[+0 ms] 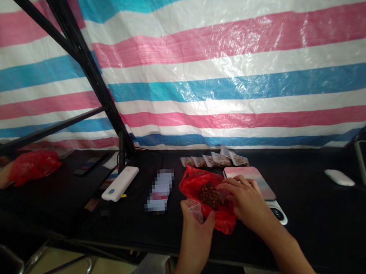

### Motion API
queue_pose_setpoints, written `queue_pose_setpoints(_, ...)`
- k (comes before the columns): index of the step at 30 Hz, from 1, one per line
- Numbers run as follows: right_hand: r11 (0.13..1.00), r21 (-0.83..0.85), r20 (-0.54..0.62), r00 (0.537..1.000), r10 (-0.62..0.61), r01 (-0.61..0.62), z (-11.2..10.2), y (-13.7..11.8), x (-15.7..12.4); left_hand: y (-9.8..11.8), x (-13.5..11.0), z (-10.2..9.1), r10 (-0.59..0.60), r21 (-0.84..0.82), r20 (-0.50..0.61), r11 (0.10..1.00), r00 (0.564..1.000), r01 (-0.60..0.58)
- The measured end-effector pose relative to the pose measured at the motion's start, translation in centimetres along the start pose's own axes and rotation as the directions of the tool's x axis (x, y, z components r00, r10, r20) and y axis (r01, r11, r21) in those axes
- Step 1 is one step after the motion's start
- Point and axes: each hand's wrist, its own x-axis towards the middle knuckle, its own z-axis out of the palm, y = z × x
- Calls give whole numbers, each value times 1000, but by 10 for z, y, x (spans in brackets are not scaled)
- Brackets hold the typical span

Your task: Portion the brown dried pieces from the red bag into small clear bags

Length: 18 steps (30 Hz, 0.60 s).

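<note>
A red plastic bag (190,178) lies open on the black table, with a heap of small dark brown dried pieces (209,195) inside. My left hand (196,231) is closed on a small clear plastic bag (195,210) at the near left side of the red bag. Over the right part of the heap, my right hand (244,199) has its fingers bent down into the red bag; its fingertips are partly hidden among the pieces. Behind the red bag stands a row of several small clear filled bags (215,160).
A pink-topped flat device (250,176) sits just right of the red bag. Leftward are a phone with a blurred screen (160,192) and a white power bank (120,184). A white mouse (339,177) is far right. Another person's arm (2,176) touches a red bag (34,166).
</note>
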Motion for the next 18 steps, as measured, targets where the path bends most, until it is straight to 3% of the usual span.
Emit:
queue_pose_setpoints(5,999,-33,30,999,10,-9,2,-5,-3,4,15,2,47,-5,1,999,999,-47)
queue_pose_setpoints(11,989,-132,-88,994,61,-73,0,-5,-5,9,24,8,56,-95,-23,994,998,-58)
queue_pose_setpoints(14,991,-114,-74,995,64,-73,3,-7,-5,13,24,13,75,-106,-56,991,996,-81)
queue_pose_setpoints(18,999,-8,-17,998,53,-53,10,-11,-5,15,23,21,50,-152,-13,987,999,-51)
